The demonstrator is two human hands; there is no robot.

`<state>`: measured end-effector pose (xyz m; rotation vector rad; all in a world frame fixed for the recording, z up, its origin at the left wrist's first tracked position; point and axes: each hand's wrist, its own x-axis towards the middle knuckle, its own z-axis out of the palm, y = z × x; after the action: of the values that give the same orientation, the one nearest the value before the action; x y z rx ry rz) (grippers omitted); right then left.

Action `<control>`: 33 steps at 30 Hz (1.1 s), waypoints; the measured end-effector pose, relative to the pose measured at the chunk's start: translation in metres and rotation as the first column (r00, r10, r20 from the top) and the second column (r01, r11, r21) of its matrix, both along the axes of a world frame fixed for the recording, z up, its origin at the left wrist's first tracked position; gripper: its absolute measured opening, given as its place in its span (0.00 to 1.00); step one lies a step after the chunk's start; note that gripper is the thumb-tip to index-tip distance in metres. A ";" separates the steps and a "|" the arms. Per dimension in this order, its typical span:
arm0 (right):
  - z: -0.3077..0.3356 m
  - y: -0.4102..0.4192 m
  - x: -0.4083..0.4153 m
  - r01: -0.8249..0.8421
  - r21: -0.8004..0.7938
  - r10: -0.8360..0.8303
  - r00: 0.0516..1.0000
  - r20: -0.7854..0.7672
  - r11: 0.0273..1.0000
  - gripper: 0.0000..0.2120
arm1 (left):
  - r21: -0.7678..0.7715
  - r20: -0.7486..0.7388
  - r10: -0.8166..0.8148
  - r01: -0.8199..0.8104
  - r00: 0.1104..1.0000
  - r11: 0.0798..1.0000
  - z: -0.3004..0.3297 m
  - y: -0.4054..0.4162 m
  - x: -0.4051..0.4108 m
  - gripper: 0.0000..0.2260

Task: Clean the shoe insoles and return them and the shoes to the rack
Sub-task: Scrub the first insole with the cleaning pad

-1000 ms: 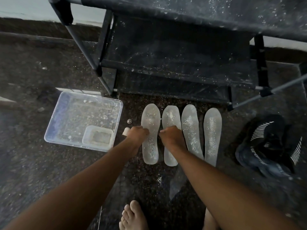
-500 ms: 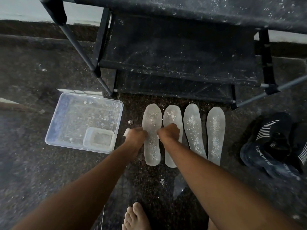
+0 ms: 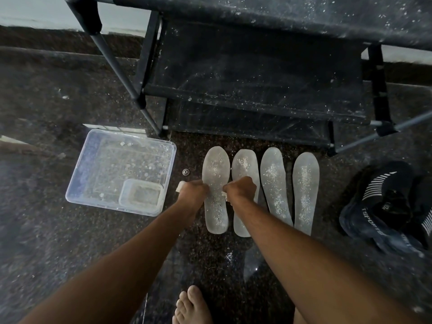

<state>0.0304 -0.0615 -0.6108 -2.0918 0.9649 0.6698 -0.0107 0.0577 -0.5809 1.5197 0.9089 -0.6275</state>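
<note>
While both grips clench by leftmost insole (image 3: pixel 215 190), tub (image 3: pixel 93 174) sits left, shoes (image 3: pixel 385 206) right.

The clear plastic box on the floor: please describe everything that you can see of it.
The clear plastic box is a shallow, see-through rectangular tub with rounded corners and no lid. It lies flat and upright on the dark speckled floor, left of the row of four insoles and near the rack's front left leg. A smaller clear container stands in its near right corner. Pale specks show in or through its bottom. Neither hand touches it.
</note>
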 end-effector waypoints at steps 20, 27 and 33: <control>-0.005 -0.009 0.001 0.136 0.193 -0.140 0.990 0.012 0.972 0.05 | -0.007 0.080 0.155 -0.155 0.985 0.988 -0.009 0.016 -0.008 0.17; 0.001 -0.023 0.000 0.108 0.282 -0.101 0.994 -0.040 0.953 0.05 | -0.027 0.112 0.207 -0.205 0.972 0.978 -0.003 0.015 -0.008 0.15; 0.009 -0.034 -0.002 0.072 0.335 -0.058 0.997 -0.054 0.939 0.09 | 0.067 0.096 0.076 -0.082 0.992 0.994 0.002 0.006 -0.001 0.10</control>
<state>0.0284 -0.0954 -0.6018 -1.7433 0.8698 0.7892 -0.0117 0.0641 -0.5790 1.5547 0.9230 -0.4676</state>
